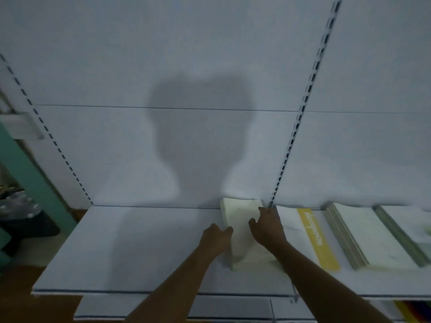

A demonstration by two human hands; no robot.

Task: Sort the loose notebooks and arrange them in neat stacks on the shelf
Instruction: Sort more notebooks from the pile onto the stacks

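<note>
A cream stack of notebooks lies on the white shelf, against the back panel. The left hand grips its left edge and the right hand its right. More notebook stacks lie further right, beside a yellow-striped one

White metal back panel with two slotted upright rails, crossed by a horizontal seam. Dim light casts a soft grey head-and-shoulders shadow on it. At left, a teal post and brown floor.
</note>
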